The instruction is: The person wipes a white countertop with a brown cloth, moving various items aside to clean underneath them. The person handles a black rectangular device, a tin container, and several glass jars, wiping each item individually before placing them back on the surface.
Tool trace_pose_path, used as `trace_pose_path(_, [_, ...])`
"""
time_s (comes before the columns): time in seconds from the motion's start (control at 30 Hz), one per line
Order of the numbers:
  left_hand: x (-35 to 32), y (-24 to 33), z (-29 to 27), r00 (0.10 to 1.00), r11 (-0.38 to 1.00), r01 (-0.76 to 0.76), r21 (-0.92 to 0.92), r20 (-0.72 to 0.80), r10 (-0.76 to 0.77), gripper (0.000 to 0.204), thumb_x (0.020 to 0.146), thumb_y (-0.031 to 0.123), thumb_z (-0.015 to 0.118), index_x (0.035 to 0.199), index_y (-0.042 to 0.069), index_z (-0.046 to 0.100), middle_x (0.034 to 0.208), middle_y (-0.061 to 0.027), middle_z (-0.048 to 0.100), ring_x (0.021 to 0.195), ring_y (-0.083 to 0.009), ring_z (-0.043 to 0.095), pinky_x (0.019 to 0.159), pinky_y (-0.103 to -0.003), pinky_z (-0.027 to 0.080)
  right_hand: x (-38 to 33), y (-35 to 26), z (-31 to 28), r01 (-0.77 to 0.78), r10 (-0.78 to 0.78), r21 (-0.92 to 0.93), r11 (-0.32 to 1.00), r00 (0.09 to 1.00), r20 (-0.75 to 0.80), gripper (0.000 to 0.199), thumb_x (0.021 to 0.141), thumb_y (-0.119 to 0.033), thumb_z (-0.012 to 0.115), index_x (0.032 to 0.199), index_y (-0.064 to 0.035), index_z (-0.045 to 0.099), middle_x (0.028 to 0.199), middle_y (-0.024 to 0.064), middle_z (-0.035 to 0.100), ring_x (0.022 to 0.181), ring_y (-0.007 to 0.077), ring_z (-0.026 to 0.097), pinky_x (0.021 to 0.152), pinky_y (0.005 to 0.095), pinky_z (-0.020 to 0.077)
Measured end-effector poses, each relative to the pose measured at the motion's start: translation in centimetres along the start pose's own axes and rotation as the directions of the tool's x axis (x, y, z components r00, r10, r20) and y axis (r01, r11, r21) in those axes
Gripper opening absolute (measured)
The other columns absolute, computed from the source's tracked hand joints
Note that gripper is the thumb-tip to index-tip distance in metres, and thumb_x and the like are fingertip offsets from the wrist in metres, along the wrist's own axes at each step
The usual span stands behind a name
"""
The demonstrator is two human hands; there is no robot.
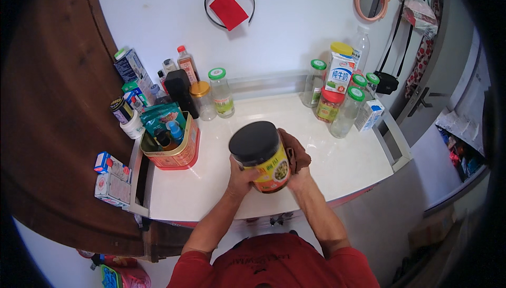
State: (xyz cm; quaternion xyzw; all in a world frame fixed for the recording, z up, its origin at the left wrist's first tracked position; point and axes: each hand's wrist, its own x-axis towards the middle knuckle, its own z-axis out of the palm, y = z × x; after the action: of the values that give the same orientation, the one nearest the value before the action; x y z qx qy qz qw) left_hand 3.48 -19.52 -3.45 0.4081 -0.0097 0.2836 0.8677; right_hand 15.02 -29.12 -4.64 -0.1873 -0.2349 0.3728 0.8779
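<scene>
A big jar (273, 168) with a black lid and a yellow and orange label is held up in front of me, over the near half of the white tabletop (263, 109). It tilts a little, its lid toward the far left. My left hand (241, 178) is closed around the jar's left side, thumb across the label. On the other side my right hand (299, 178) grips a crumpled brown cloth (297, 153) pressed against the jar. The cloth and jar hide most of the right fingers.
Left on the table stand a red and gold tin (171, 159) full of small items, a gold-lidded jar (202, 101) and a green-lidded bottle (222, 95). Several glass bottles, a milk carton (339, 73) and a red-lidded jar (329, 105) crowd the back right. Raised rails (398, 135) edge both sides.
</scene>
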Motion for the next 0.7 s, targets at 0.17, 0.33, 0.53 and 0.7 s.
trace_pose_path(0.17, [1.1,0.6,1.4,0.961,0.907,-0.275,0.318,0.098,0.257,0.087,0.064,0.003,0.071,0.140,-0.001,0.028,0.127,-0.0129,0.050,0.112,-0.0232,0.056,0.097,-0.034,0.046,-1.2,0.4,3.6,-0.186,0.267,0.327,0.927,0.937,-0.224,0.036,0.094,-0.033,0.042,0.109,-0.0055,0.060,0.107,0.0082,0.065,0.098,0.0226,0.062,0.091,0.0362,0.0495])
trace_pose_path(0.33, [1.2,0.3,2.9,0.921,0.763,-0.337,0.551,0.027,0.388,0.081,0.073,0.002,0.069,0.141,0.001,0.026,0.128,-0.0123,0.047,0.114,-0.0202,0.053,0.096,-0.032,0.045,-0.3,1.1,0.4,0.066,-0.044,0.212,0.975,0.993,-0.108,0.031,0.093,-0.029,0.050,0.111,-0.0055,0.059,0.113,0.0075,0.063,0.105,0.0200,0.060,0.095,0.0357,0.0475])
trace_pose_path(0.53, [0.6,1.2,3.7,0.968,0.859,-0.101,0.501,-0.149,0.201,0.072,0.072,0.002,0.072,0.132,0.001,0.032,0.122,-0.0126,0.050,0.112,-0.0201,0.055,0.095,-0.035,0.047,-1.4,1.6,1.6,0.167,-0.205,-0.221,0.961,0.965,-0.164,0.042,0.093,-0.030,0.058,0.124,-0.0009,0.051,0.128,0.0067,0.053,0.119,0.0191,0.051,0.104,0.0344,0.0408])
trace_pose_path(0.7, [0.6,0.4,3.0,0.860,0.780,-0.342,0.524,-0.160,0.485,0.068,0.071,0.001,0.071,0.130,0.002,0.036,0.115,-0.0118,0.054,0.105,-0.0200,0.057,0.092,-0.034,0.048,-3.4,2.5,5.7,-0.072,0.139,0.200,0.977,0.928,-0.346,0.046,0.098,-0.048,0.040,0.130,-0.0159,0.049,0.126,0.0048,0.055,0.109,0.0175,0.056,0.091,0.0315,0.0477])
